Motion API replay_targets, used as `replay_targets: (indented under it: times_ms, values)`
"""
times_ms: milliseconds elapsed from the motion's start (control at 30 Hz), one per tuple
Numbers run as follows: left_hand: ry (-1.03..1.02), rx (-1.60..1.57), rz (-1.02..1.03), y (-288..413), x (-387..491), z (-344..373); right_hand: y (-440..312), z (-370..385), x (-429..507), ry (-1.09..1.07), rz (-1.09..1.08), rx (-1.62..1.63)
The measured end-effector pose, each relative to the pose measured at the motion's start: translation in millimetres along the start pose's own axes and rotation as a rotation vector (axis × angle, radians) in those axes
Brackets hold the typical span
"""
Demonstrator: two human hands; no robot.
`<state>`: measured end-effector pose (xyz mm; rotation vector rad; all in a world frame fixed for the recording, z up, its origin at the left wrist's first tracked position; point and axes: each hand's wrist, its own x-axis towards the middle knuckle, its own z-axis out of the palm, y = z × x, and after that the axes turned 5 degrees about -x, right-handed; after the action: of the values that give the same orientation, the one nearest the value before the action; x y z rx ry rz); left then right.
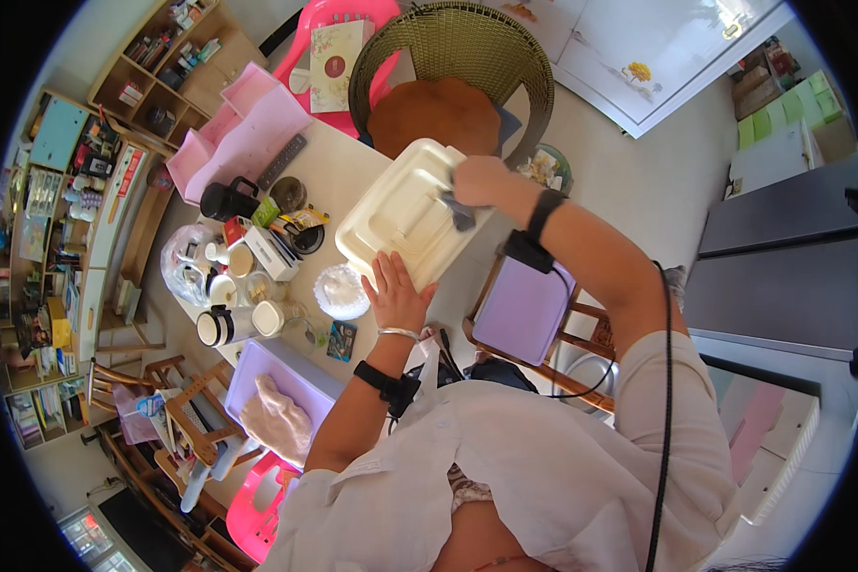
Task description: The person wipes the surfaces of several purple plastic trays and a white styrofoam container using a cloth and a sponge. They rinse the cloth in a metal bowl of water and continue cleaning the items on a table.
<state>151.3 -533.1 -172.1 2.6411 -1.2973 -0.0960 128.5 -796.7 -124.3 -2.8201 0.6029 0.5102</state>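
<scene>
A cream plastic lid or shallow tray (400, 207), rectangular with a raised rim and moulded recesses, lies at the table's edge and partly overhangs it. My left hand (400, 293) rests flat on its near corner, fingers spread. At the far right side of the lid, my right hand (480, 180) is closed around a dark grey thing (460, 211), perhaps a cloth or brush. Motion blur hides its exact form, and it lies over the lid's surface. Just left of my left hand sits a round white frilly-edged object (342, 292).
The cream table (343, 161) carries a black jug (229, 199), a remote control (282, 161), a pink organizer (247, 136), jars and a white thermos (222, 327). A wicker chair (536, 71) stands beyond. Lilac bins stand nearby, one (239, 379) holding a beige cloth (275, 418).
</scene>
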Motion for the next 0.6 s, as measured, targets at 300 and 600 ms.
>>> replay_targets:
  times_ms: [300,600]
  values:
    - [-0.205,-0.023,0.179,33.0,60.4,-26.2,3.1,-18.5,52.1,0.431,0.101,0.633]
    - [-0.191,0.083,0.217,34.9,66.5,-1.1,7.3,46.1,46.4,0.698,0.071,0.196]
